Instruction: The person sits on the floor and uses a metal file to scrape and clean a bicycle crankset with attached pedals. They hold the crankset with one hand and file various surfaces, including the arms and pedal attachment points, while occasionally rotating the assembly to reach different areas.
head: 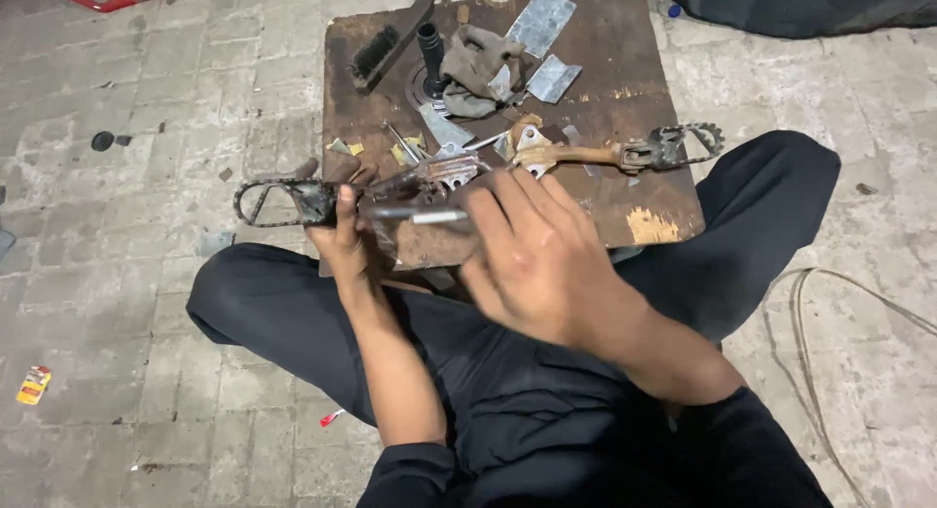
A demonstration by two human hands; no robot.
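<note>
Where a worn, rust-stained wooden board (644, 176) serves as a low bench on a floor of grey paving bricks (146, 127), a rusty metal footrest bar (293, 203) is held over its near edge. The bar's left end, a looped, toothed foot peg, juts out past the left hand (342, 240), which is closed around the bar just beside the peg, thumb on top. The bar's other end, a matching toothed peg (683, 145), lies on the board to the right, well apart from both hands. A slim grey rod-shaped tool (420, 215) is seen lying across the bar's middle, between the two hands; the right hand (542, 259) is blurred, its fingers spread and curled over the tool's right end, and whether it grips the tool cannot be told.

Beyond the bar, the board is strewn with flat, pale sheet-metal offcuts (539, 22), a crumpled brownish work glove (473, 69), a black ribbed handle standing upright (431, 49) just beside the glove, and a dark bristled brush (376, 54) near the far left corner. Black trousers (761, 196) on crossed legs are seen flanking the board. A thin cable (810, 303) is curved over the bricks at right, and a small yellow-and-red wrapper (33, 384) lies on the floor at far left.
</note>
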